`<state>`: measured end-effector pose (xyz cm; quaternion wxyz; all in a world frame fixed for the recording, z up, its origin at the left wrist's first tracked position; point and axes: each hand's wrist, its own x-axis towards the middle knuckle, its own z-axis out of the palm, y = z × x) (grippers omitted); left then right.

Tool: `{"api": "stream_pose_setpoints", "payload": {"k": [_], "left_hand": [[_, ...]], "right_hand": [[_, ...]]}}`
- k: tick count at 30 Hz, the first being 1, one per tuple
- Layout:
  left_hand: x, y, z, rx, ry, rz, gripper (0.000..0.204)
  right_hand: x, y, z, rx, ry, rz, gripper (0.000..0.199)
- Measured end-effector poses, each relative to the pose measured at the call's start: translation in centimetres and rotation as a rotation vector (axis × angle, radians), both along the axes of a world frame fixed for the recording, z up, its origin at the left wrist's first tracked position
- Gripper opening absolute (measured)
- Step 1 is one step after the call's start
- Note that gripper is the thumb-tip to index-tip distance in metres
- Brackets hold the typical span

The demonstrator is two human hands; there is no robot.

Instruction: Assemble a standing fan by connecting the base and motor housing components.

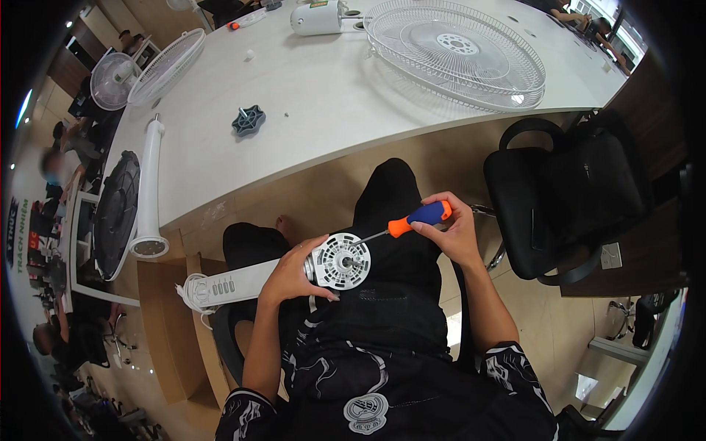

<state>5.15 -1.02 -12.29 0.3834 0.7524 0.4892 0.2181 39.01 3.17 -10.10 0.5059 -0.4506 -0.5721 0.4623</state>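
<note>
Across my lap lies a white fan body [246, 283] with a row of grey buttons and a coiled white cord at its left end. My left hand [293, 270] wraps round it just behind the round slotted motor face [343, 262], which points up at me with a metal shaft in its middle. In my right hand [456, 231] is a screwdriver [421, 220] with a blue and orange handle, held by thumb and fingers. Its metal shank slants down left, and the tip meets the upper rim of the motor face. Whether a screw sits there is too small to tell.
On the white table [309, 110] are a dark knob [248, 120], a wire fan grille [456, 51] and a white motor housing [318, 18]. A white pole [151, 184] and black base [118, 213] stand at left. An open cardboard box [173, 331] is beside me; a black chair [566, 191] is right.
</note>
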Motion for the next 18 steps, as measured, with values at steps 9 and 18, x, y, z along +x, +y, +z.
{"api": "stream_pose_setpoints", "payload": {"k": [9,18], "left_hand": [[0.1,3.1,-1.5,0.021,-0.255,-0.034,0.071],[1.8,12.3,-10.3,-0.759,-0.070,-0.251,0.050]], "right_hand": [[-0.4,0.5,-1.0,-0.041,0.027,-0.003,0.038],[1.0,1.5,-1.7,-0.058,0.084,-0.132,0.035]]}}
